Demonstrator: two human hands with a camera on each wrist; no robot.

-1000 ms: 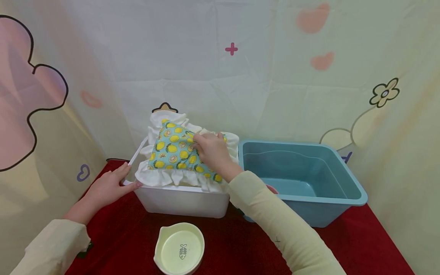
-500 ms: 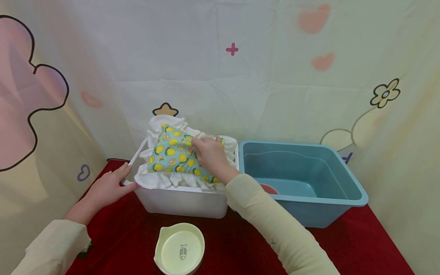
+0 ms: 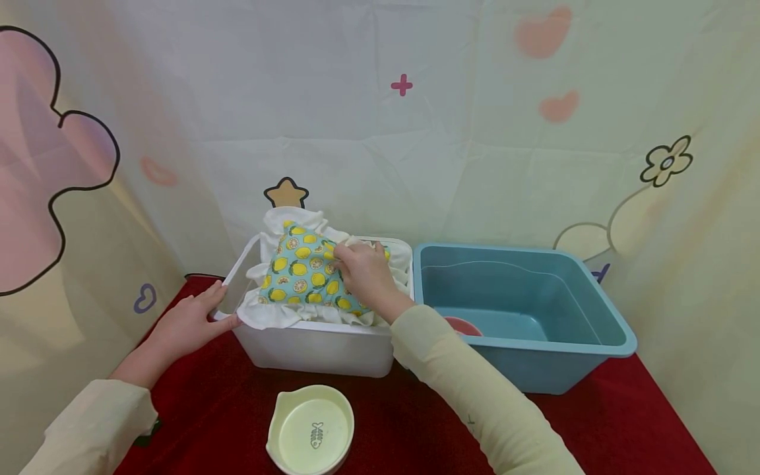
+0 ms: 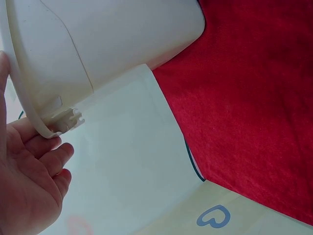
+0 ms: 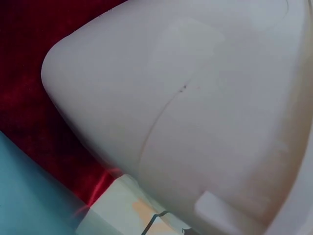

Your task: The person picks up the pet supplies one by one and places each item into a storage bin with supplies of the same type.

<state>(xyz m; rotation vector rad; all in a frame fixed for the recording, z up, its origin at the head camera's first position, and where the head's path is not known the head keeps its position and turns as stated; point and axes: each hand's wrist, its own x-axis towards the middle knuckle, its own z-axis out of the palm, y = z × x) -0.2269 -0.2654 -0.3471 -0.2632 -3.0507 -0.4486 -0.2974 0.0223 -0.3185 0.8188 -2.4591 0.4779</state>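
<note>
A cushion (image 3: 299,269) with a lemon print and white ruffled edging lies slanted in the mouth of a white plastic bin (image 3: 320,353), its far left corner above the rim. My right hand (image 3: 368,274) pinches the cushion's fabric near the middle; the fingertips are partly hidden. At the bin's front left corner, my left hand (image 3: 187,321) grips the rim. The left wrist view shows fingers curled under the rim (image 4: 29,117), with the thumb against its other side. Only the bin's outer wall (image 5: 171,107) is plain in the right wrist view; that hand is outside it.
To the right stands a blue bin (image 3: 534,366), close beside the white one, with a pink round thing (image 3: 463,326) partly visible inside. A cream bowl (image 3: 315,429) with a fish-bone drawing sits in front on the red cloth (image 3: 404,422). A printed curtain (image 3: 368,171) hangs behind.
My right hand has kept hold of the cushion, which has sunk lower into the white bin. More of the pink thing shows. My left hand stays at the rim.
</note>
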